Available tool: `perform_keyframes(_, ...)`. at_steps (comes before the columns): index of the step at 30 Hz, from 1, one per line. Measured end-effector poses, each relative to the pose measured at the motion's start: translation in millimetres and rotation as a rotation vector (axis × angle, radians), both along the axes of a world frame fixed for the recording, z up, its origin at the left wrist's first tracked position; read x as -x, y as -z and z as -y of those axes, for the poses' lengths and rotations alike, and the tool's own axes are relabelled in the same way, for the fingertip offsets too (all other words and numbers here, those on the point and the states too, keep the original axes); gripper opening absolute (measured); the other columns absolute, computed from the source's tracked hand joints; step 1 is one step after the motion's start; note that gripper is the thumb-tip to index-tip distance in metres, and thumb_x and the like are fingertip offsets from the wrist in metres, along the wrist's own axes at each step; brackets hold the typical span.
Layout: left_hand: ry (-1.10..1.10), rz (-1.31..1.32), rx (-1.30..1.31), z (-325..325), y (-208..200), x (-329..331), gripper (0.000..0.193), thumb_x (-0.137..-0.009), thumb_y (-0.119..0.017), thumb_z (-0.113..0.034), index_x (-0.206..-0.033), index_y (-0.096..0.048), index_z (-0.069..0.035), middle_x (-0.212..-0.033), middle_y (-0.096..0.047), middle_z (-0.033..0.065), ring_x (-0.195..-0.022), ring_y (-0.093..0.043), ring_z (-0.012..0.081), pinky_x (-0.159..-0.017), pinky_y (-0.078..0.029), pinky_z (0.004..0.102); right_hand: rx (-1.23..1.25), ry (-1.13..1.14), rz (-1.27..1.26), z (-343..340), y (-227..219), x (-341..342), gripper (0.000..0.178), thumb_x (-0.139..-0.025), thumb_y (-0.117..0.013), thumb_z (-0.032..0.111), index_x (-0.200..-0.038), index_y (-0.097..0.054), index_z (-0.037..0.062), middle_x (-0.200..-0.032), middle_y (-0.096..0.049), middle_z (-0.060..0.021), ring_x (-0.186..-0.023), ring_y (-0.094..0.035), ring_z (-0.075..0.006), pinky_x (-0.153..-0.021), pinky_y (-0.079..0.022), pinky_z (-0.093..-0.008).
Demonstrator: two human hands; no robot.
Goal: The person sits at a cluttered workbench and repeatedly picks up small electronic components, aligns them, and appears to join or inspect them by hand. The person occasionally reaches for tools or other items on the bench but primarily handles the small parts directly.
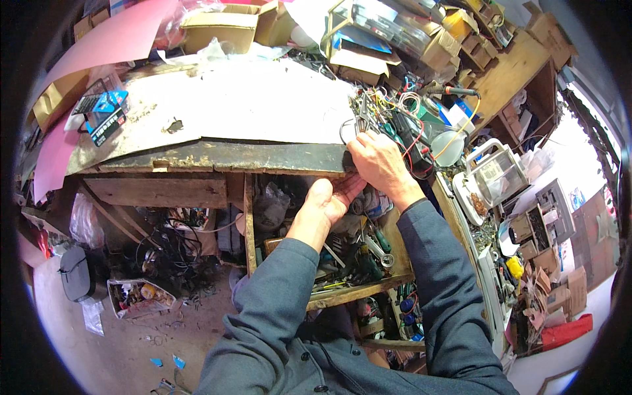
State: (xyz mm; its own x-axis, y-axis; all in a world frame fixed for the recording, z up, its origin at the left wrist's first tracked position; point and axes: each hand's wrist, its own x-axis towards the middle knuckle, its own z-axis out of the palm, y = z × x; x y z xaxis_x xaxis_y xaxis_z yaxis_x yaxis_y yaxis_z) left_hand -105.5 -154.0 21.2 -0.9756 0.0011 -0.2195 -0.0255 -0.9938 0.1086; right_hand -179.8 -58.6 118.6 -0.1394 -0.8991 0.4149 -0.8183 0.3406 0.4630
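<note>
At the right end of the bench's dark front edge (224,157), my right hand (382,163) is closed, knuckles up. What its fingers hold is hidden; metal hand tools (362,118) lie right by the knuckles. Just below it, my left hand (332,199) is turned palm up, its fingers stretched out toward the right hand and partly hidden under it. I see nothing lying in the visible part of the palm. Beneath my hands a pulled-out wooden drawer (359,294) holds wrenches, screwdrivers and other tools.
A white sheet (250,99) covers the benchtop. Tangled wires and a soldering iron (451,91) lie at the right, near a clear-covered device (494,174). Cardboard boxes (220,29) crowd the back. On the floor at left stand a dark bin (78,273) and a box of parts (141,296).
</note>
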Motion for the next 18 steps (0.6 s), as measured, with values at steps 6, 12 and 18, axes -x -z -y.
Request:
perform_keyframes(6,0.009,0.023,0.009,-3,14,5,0.033,-0.109,-0.035,-0.014,-0.125,-0.059,0.003,-0.12,-0.067,0.0202,-0.109,-0.069,0.0332,-0.099,-0.059,0.048,0.252,-0.034,0.232,-17,9,-36,0.006,-0.088,-0.068,0.005,-0.093,-0.065,0.0049,-0.085,-0.062,-0.0115,-0.083,-0.063,-0.0321,-0.072,-0.052,-0.0408)
perform_keyframes(12,0.046,-0.026,0.017,-11,28,9,0.029,-0.108,-0.04,-0.016,-0.122,-0.061,-0.003,-0.113,-0.07,0.0124,-0.092,-0.069,0.0242,-0.084,-0.06,0.037,0.205,0.021,0.225,-41,42,-57,0.013,-0.077,-0.071,0.012,-0.09,-0.071,0.0107,-0.086,-0.061,-0.007,-0.083,-0.064,-0.0285,-0.076,-0.054,-0.0396)
perform_keyframes(18,0.034,0.044,-0.066,-29,31,5,0.04,-0.11,-0.035,-0.022,-0.118,-0.06,0.009,-0.117,-0.068,0.0221,-0.108,-0.069,0.0318,-0.097,-0.06,0.0426,1.099,0.156,0.783,-41,76,-89,0.021,-0.099,-0.065,0.015,-0.114,-0.073,0.0025,-0.105,-0.068,-0.0118,-0.097,-0.066,-0.0204,-0.087,-0.054,-0.0331)
